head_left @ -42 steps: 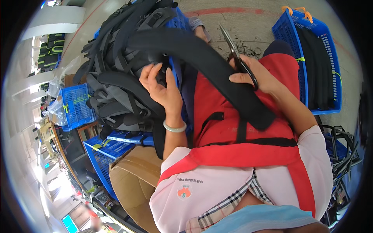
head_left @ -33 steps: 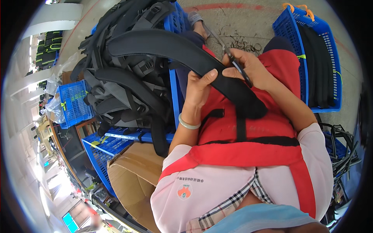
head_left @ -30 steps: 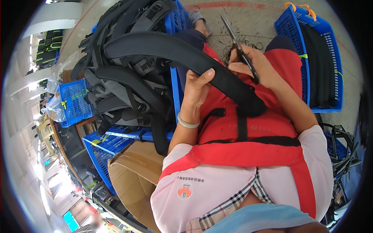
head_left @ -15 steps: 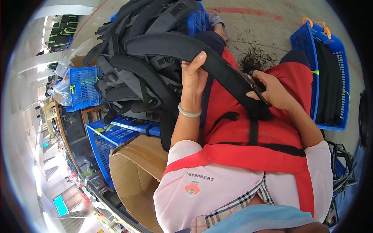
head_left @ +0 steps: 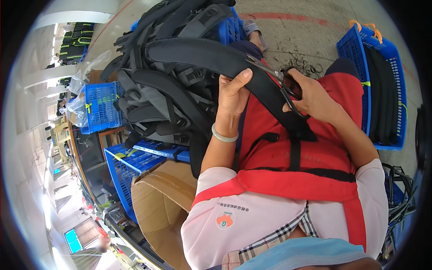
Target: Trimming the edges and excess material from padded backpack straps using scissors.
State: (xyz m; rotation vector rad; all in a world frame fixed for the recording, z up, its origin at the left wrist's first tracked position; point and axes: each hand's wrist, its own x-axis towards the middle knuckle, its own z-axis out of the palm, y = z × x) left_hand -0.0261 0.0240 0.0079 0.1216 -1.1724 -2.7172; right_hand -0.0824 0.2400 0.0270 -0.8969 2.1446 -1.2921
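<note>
Pile (head_left: 150, 96) at left; the strap (head_left: 198, 53) arcs from in front of it to the apron (head_left: 279, 117) — left hand (head_left: 233, 90) pinching its middle, thumb on top. Scissors (head_left: 280, 75), blades by its edge, gripped by the right hand (head_left: 312, 95) — blue crate (head_left: 355, 63) beyond.

Long curved black padded strap (head_left: 198, 55): matt cloth, smooth face. Scissors with silver blades and black handles (head_left: 277, 74): shiny metal blades, handles glossy, plastic-looking. Red apron (head_left: 294, 183): matt woven cloth. Pale ring bracelet (head_left: 224, 137): smooth, slight gloss. Blue slotted crate with orange handles (head_left: 353, 48): smooth plastic. Open brown box (head_left: 155, 189): matt cardboard. Grey floor (head_left: 310, 33): hard, matt, concrete-like.
</note>
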